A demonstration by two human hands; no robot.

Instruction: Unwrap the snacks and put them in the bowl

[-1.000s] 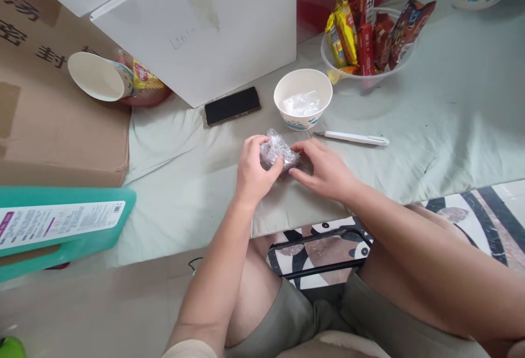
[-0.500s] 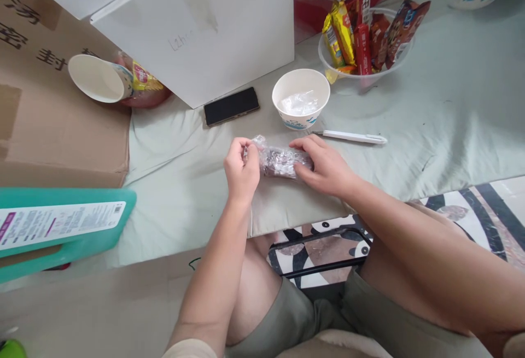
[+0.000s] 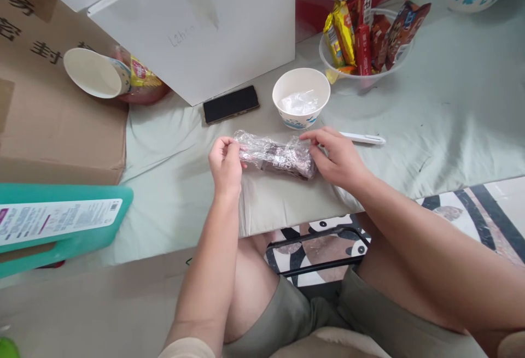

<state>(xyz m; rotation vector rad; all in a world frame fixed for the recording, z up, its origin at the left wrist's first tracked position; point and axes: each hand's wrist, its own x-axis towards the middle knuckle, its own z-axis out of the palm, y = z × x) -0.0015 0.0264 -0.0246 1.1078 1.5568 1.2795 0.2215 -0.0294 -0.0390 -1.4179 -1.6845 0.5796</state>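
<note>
A dark brown packet with pale lettering (image 3: 279,165) lies on the cloth in front of me, partly covered by crinkled clear plastic wrap (image 3: 255,147). My left hand (image 3: 227,165) is closed, pinching the wrap's left end, which stretches out beyond the packet. At the packet's right end, my right hand (image 3: 338,156) holds the wrap between thumb and fingers. Just behind stands a white paper bowl (image 3: 301,76) with crumpled clear plastic (image 3: 301,103) inside. A white pen-shaped tool (image 3: 365,139) lies beyond my right hand, its left part hidden by the fingers.
A black phone (image 3: 232,105) lies against a white box (image 3: 246,30). Snack packets (image 3: 363,49) fill a clear bowl (image 3: 328,57) at the back. On the left are a cardboard box (image 3: 61,139), a tipped paper cup (image 3: 94,74) and a teal container (image 3: 123,199).
My left hand has moved left, drawing the wrap out sideways. My right hand has shifted slightly right to the packet's end, and more of the packet's lettering shows.
</note>
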